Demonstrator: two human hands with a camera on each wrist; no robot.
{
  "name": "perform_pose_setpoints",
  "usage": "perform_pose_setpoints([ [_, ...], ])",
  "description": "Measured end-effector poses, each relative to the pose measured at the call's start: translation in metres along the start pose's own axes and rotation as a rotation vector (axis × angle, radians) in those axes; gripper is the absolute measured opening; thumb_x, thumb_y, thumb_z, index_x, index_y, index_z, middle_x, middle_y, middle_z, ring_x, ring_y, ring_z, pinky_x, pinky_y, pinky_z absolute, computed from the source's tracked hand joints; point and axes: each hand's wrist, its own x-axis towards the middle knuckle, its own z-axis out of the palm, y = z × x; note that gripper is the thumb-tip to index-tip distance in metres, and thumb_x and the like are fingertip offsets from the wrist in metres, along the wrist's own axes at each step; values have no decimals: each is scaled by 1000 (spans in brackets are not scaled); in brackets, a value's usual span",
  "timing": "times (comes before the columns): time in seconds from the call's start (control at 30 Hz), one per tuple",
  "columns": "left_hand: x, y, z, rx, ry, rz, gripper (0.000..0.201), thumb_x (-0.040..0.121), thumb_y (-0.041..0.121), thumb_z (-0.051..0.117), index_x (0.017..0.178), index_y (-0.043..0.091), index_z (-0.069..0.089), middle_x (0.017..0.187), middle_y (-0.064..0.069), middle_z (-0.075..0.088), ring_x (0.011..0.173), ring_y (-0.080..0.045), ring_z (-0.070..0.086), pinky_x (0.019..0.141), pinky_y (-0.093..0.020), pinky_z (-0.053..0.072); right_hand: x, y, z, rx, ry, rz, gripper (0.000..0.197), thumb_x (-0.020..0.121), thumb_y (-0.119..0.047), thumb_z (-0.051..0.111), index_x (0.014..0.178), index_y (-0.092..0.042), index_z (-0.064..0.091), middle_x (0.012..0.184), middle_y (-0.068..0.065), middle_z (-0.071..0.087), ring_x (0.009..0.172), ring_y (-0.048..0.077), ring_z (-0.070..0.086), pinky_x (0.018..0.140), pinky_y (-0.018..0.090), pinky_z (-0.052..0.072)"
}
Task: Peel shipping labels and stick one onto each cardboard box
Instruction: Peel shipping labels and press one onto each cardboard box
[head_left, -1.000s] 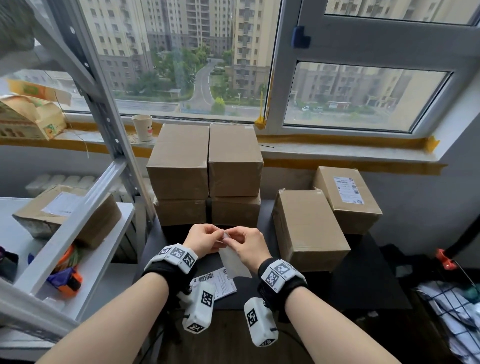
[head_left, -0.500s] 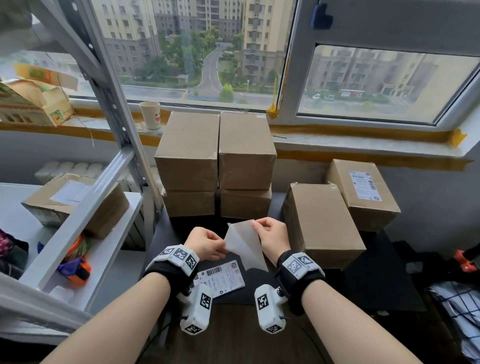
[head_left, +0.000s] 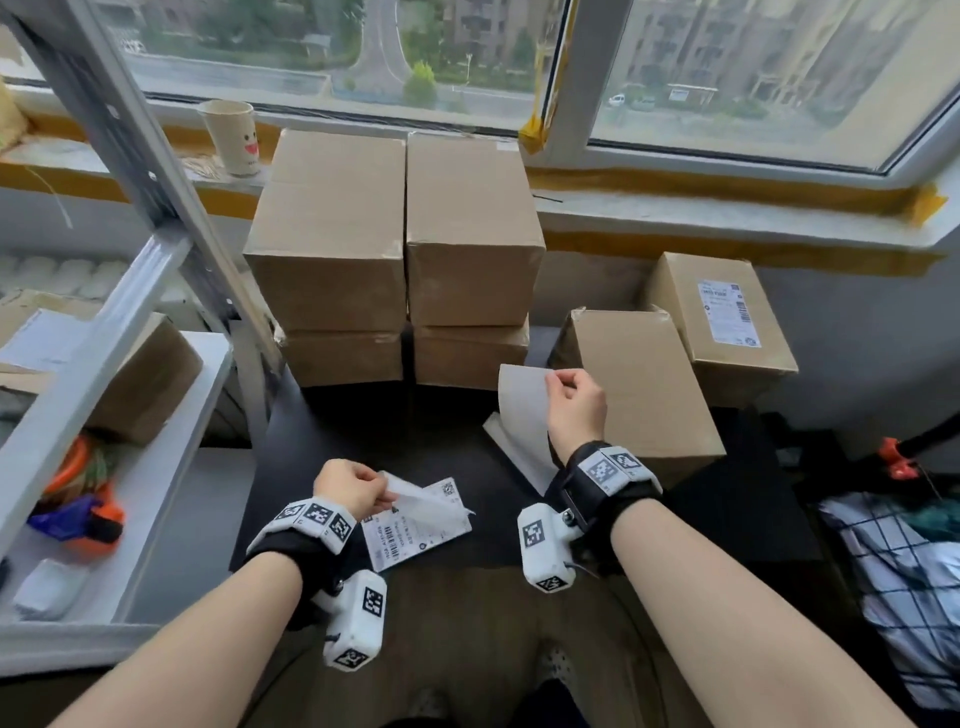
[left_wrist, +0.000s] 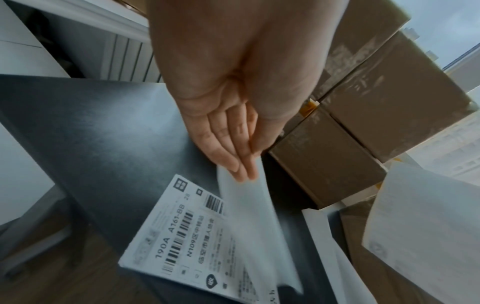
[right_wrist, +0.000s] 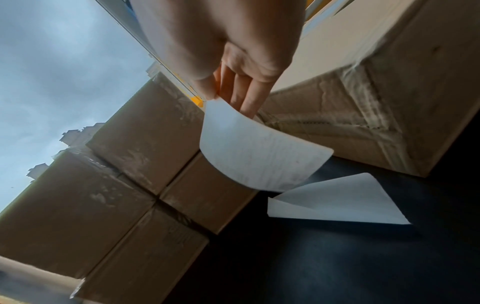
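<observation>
My right hand (head_left: 558, 382) pinches the top corner of a peeled white label (head_left: 521, 410), blank side toward me, just left of the plain cardboard box (head_left: 644, 395). The right wrist view shows the label (right_wrist: 259, 152) curling below the fingertips (right_wrist: 249, 107). My left hand (head_left: 384, 493) pinches a thin backing sheet (head_left: 431, 501) low over a printed label sheet (head_left: 415, 535) on the black table (head_left: 322, 441). In the left wrist view the backing sheet (left_wrist: 249, 216) hangs from my fingers (left_wrist: 241, 164) above the printed label sheet (left_wrist: 182, 236).
A stack of brown boxes (head_left: 395, 249) stands at the back centre. A box bearing a label (head_left: 722, 322) sits at the far right. Another white sheet (head_left: 517, 460) lies on the table by my right wrist. A metal shelf (head_left: 130, 322) with a box stands left.
My hands have pulled apart. The right hand carried the peeled label right toward the plain box, and the left hand came down with the backing sheet over the printed sheet.
</observation>
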Motion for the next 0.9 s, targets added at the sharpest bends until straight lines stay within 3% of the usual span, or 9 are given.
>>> perform_pose_setpoints([
  [0.13,8,-9,3,14,80,-10,29,88,7,58,60,5,63,49,0,68,64,-27,68,76,-38,58,2,8,-3,-23,-2,34,17,95,-20,51,99,-7,61,84,1,59,79,16,54,71,22,37],
  [0.23,8,-7,3,43,107,0,27,87,16,62,61,10,65,59,-5,71,68,-27,70,80,-42,58,0,12,-3,-28,-20,47,18,95,-23,51,97,-7,61,81,0,59,78,17,54,70,23,38],
  [0.33,1,2,1,76,138,39,27,86,29,63,62,17,64,66,-6,71,70,-26,71,80,-42,57,-4,16,-1,-45,-40,65,18,94,-25,51,94,-10,60,76,-4,57,79,18,55,72,27,42],
  [0.47,-19,30,7,140,149,211,22,87,16,57,67,23,61,70,-3,71,74,-24,70,82,-41,56,-13,11,-2,-76,-70,59,18,94,-28,50,89,-14,59,84,0,61,90,26,59,82,38,48],
  [0.57,-41,63,24,144,40,415,18,86,6,56,77,18,67,74,-7,71,73,-22,69,84,-38,56,-26,0,-4,-100,-130,23,24,95,-28,48,98,-8,61,98,7,64,94,25,55,77,30,40],
  [0.67,-63,93,45,233,-44,592,14,85,11,61,91,13,73,85,-5,73,79,-15,68,82,-27,53,-38,-9,-6,-99,-144,-25,25,95,-28,48,98,-7,60,97,7,64,87,22,53,72,25,33],
  [0.77,-77,109,59,267,-80,637,22,87,17,62,105,11,71,97,-4,72,89,-13,66,83,-23,49,-47,-17,-13,-104,-158,-81,26,96,-29,47,95,-7,60,86,2,59,80,19,51,68,27,34],
  [0.9,-87,118,70,265,-103,638,25,87,20,62,109,10,69,105,-5,71,94,-14,66,88,-26,50,-50,-19,-26,-53,-157,-133,25,96,-26,46,87,-9,62,79,2,58,78,20,53,71,35,43],
])
